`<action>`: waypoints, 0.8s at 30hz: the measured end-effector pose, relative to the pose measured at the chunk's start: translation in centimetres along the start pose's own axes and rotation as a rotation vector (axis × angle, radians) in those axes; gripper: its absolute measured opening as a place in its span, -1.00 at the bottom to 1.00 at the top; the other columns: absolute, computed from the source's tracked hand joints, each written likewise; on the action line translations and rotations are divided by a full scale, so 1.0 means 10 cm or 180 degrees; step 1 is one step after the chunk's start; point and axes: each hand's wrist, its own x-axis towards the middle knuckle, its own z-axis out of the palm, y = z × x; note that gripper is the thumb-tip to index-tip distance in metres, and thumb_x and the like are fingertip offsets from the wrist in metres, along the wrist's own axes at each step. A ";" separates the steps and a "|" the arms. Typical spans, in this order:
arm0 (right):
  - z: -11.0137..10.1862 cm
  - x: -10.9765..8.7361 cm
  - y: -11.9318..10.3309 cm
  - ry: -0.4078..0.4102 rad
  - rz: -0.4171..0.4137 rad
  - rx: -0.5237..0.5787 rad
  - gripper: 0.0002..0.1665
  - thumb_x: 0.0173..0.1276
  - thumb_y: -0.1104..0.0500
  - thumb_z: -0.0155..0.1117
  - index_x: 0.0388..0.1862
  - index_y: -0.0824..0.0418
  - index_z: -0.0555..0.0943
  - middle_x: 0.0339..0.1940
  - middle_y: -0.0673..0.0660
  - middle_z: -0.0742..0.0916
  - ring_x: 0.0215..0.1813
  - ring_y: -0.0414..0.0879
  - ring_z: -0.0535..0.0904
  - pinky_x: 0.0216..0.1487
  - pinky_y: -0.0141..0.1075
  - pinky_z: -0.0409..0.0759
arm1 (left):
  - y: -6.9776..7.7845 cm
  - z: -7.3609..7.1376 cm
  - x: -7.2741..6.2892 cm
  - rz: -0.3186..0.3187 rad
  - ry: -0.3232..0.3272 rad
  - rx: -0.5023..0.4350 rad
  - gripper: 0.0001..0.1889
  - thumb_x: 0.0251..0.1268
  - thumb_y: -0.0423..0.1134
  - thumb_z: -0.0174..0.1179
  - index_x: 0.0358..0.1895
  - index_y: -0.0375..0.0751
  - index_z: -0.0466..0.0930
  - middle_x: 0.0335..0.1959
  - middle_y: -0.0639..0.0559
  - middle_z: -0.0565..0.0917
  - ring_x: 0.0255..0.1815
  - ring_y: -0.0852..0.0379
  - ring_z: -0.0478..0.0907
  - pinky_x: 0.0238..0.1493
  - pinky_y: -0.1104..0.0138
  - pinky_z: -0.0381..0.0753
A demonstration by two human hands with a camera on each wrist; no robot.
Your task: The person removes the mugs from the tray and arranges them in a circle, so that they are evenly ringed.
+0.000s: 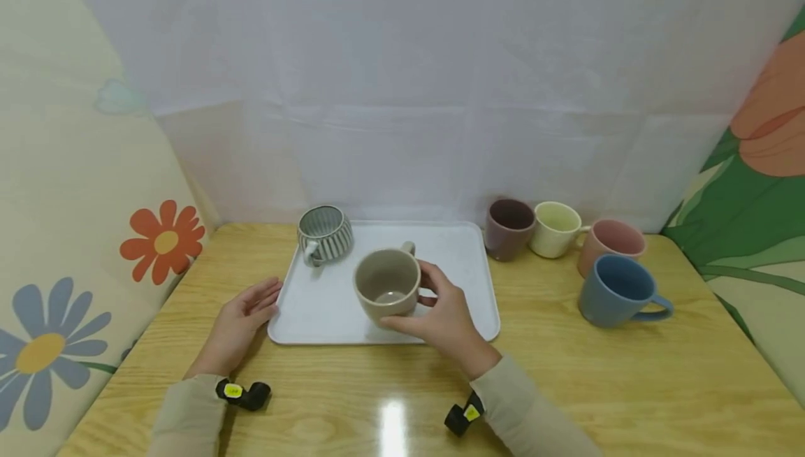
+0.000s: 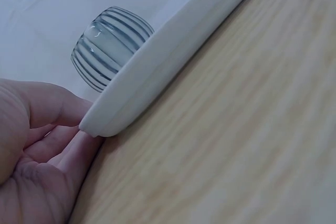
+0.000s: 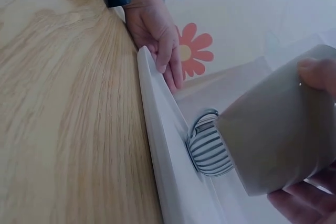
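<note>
My right hand (image 1: 451,314) grips a beige mug (image 1: 371,300) by its side, thumb in front and fingers behind. The mug's handle points away to the back. In the right wrist view the beige mug (image 3: 278,124) appears raised off the white tray (image 1: 314,321). At the tray's back left corner stands a grey-and-white striped cup (image 1: 333,242), its handle facing the front. My left hand (image 1: 235,318) touches the tray's left edge with fairly straight fingers and holds nothing else.
Right of the tray stand a purple cup (image 1: 508,233), a pale yellow mug (image 1: 553,237), a pink mug (image 1: 594,254) and a blue mug (image 1: 606,300) with its handle to the right. A white cloth (image 1: 390,93) hangs behind the wooden table (image 1: 339,401).
</note>
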 end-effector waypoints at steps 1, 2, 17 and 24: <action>-0.02 -0.02 0.00 0.0047 -0.0002 -0.0003 0.04 -0.08 0.17 0.76 0.41 0.08 0.44 0.21 0.02 0.65 0.21 -0.06 0.57 0.09 -0.22 0.67 | 0.00 0.00 0.00 0.0005 0.0000 0.0005 -0.43 0.57 -0.41 0.03 0.53 -0.47 0.14 0.48 -0.41 0.30 0.15 0.64 0.39 0.11 0.70 0.39; -0.04 -0.03 0.00 0.0100 0.0005 -0.0001 0.04 -0.07 0.17 0.75 0.41 0.08 0.44 0.21 0.03 0.66 0.21 -0.04 0.57 0.09 -0.21 0.67 | 0.00 0.00 0.00 0.0006 0.0000 0.0016 -0.43 0.57 -0.40 0.03 0.53 -0.47 0.14 0.48 -0.41 0.30 0.15 0.64 0.39 0.11 0.70 0.39; -0.43 -0.21 0.18 0.1382 0.0444 -0.0013 0.01 -0.07 0.26 0.73 0.38 0.24 0.43 0.24 0.20 0.61 0.24 0.10 0.53 0.20 0.01 0.61 | 0.03 -0.01 0.05 0.0007 -0.0014 0.0163 -0.44 0.57 -0.38 0.04 0.53 -0.44 0.16 0.47 -0.37 0.33 0.18 0.61 0.39 0.10 0.71 0.39; -0.58 -0.28 0.21 0.1709 0.0634 -0.0056 0.02 0.00 0.21 0.71 0.41 0.27 0.37 0.27 0.24 0.57 0.28 0.11 0.50 0.25 0.00 0.56 | 0.00 0.03 0.04 0.0078 0.0058 0.0113 -0.44 0.55 -0.41 0.06 0.52 -0.47 0.18 0.44 -0.42 0.35 0.11 0.66 0.41 0.08 0.71 0.40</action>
